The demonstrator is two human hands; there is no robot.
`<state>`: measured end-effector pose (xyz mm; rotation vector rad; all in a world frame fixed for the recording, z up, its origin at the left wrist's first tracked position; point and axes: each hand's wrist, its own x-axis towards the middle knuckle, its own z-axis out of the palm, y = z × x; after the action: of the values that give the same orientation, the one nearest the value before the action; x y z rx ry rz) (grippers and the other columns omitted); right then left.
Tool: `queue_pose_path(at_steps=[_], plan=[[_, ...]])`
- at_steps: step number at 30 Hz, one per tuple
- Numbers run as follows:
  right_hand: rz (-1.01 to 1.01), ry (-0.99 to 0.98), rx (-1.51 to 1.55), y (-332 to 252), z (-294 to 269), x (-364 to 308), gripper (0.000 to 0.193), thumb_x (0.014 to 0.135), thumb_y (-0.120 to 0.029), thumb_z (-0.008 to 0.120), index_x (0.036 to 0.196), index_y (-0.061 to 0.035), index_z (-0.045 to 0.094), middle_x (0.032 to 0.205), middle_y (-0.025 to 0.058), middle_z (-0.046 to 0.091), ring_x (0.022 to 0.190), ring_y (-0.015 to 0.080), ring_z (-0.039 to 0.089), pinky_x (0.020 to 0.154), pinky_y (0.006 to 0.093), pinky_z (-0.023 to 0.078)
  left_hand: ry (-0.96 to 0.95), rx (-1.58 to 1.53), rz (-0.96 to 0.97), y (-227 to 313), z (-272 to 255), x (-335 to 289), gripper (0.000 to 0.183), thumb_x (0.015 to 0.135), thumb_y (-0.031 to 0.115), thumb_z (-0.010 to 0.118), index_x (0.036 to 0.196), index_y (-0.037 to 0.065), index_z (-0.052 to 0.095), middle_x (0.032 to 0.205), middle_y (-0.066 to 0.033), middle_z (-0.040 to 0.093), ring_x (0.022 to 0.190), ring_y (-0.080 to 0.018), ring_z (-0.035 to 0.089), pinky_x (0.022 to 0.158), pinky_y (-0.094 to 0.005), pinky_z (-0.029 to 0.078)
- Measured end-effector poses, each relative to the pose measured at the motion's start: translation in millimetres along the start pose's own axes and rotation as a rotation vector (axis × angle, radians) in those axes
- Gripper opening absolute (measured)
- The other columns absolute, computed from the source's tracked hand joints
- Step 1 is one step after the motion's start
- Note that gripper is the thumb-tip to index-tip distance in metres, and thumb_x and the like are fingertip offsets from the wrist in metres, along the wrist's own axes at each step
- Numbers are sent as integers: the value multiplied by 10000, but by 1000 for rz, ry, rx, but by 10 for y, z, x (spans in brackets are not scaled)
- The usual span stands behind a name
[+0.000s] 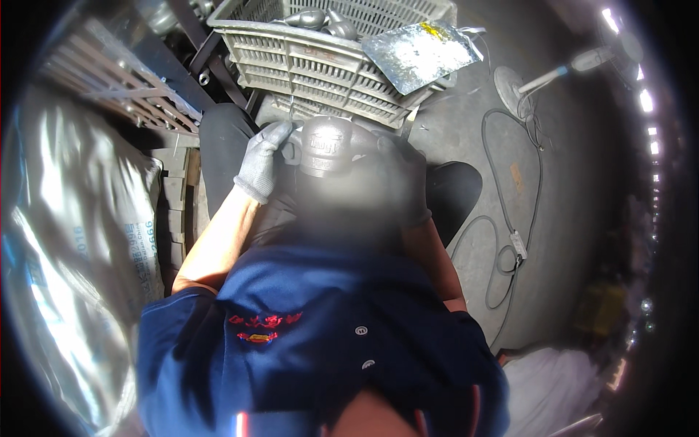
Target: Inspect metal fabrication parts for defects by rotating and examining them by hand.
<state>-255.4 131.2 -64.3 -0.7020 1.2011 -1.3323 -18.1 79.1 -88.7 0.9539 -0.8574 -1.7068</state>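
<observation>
Hands, left hand (263,160) and right hand (404,175), both gloved, grip the grey metal casting (328,146) between them.

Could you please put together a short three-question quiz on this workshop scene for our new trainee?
1. True or false: both hands wear grey gloves.
2. What stands right beyond the rounded grey cast-metal part? A) beige slatted plastic crate B) wooden barrel C) blue bucket
3. Which thing rests on the crate's right corner?

Key
1. True: the left hand and right hand are gloved and grip the part between them.
2. A, the crate.
3. A flat shiny metal sheet.
</observation>
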Motion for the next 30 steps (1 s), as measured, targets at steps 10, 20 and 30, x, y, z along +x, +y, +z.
queue_pose_path(at_steps=[10,20,30], plan=[[-9,-146,-195,-28,15,-110,197,1028,-210,424,896,-131,548,648,-90,386,511,18,348,446,185,271,97,24,40,415,247,-80,242,862,181,649,1018,-3,669,743,21,601,596,-44,459,552,-189,373],[251,-209,-330,483,-242,-157,359,934,-69,473,1281,-13,545,824,14,606,578,42,459,526,183,395,288,624,1060,2723,134,29,175,858,99,624,996,21,699,908,-29,661,740,-96,591,688,-243,479],[368,-351,-430,808,-413,-30,428,945,-103,430,1360,-35,513,1005,55,659,681,64,536,614,212,471,708,721,1015,4717,-782,1220,306,899,197,649,1164,49,693,1025,-68,725,890,-125,679,794,-237,530]])
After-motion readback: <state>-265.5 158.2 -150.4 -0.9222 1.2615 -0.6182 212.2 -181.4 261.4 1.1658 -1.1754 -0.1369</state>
